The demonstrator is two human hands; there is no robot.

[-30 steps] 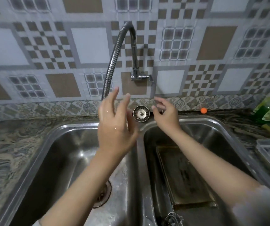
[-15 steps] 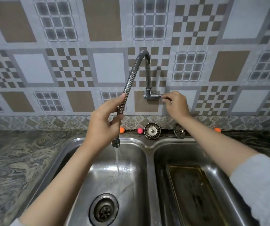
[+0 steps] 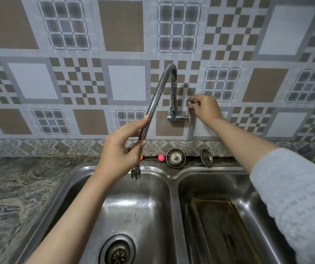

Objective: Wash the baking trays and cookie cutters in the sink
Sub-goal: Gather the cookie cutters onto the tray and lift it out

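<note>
The water had been stopped since earlier. The bendy ribbed silver tap hose was pinched by the left hand at mid-frame. The small metal tap handle was gripped by the right hand. A dark flat baking tray lay in the shiny steel sink, lower right.

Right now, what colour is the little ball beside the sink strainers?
Pink ball, seen in the head view.

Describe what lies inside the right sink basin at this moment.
A dark baking tray with a brassy rim lies flat on the floor of the right basin. The right sleeve covers the basin's right side, so anything there, cookie cutters included, cannot be seen.
</note>
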